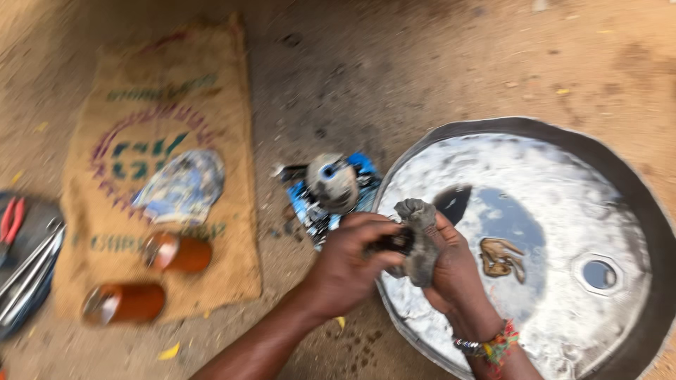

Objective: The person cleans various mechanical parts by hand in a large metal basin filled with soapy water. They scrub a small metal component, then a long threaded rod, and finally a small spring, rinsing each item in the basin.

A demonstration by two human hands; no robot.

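My left hand [351,262] grips a small dark part [394,243] and presses it into a dirty grey rag [421,239]. My right hand [454,271], with a beaded bracelet on the wrist, holds the rag bunched around that part. Both hands hover over the near-left rim of a round metal drum lid [634,190] filled with shiny liquid. A grey rounded engine part [332,181] lies on blue-and-black pieces on the ground just beyond my hands.
A burlap sack [211,84] lies on the sandy ground at left, with a crumpled blue-white cloth [184,186] and two orange cylinders [179,253] [127,302] on it. Red-handled pliers [10,222] and metal tools [28,271] sit at the far left edge.
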